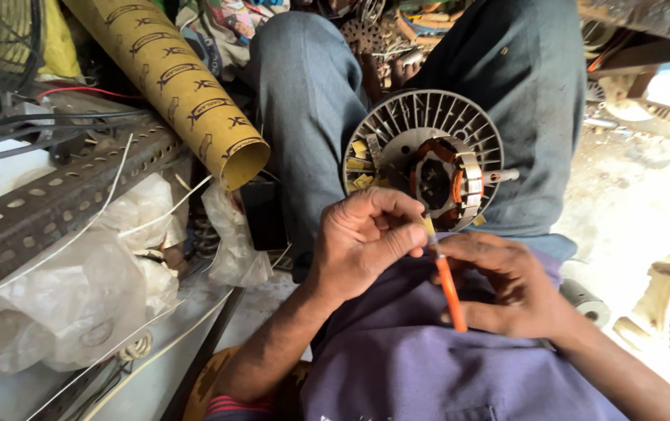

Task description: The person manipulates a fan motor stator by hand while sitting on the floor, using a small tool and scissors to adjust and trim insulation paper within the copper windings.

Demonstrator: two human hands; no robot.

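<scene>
A round grey motor housing with radial fins and a copper-wound stator rests between my knees, its shaft stub pointing right. My left hand pinches the yellow upper end of a thin orange tool just below the housing's rim. Lower right, my right hand holds the same tool's orange shaft, fingers curled round it. The tool's tip touches the stator's lower edge. Both hands lie over my purple shirt.
A long yellow cardboard tube leans in from the upper left. A perforated metal angle bar, black cables, white wires and crumpled plastic bags crowd the left. Metal parts lie on the dusty floor at right.
</scene>
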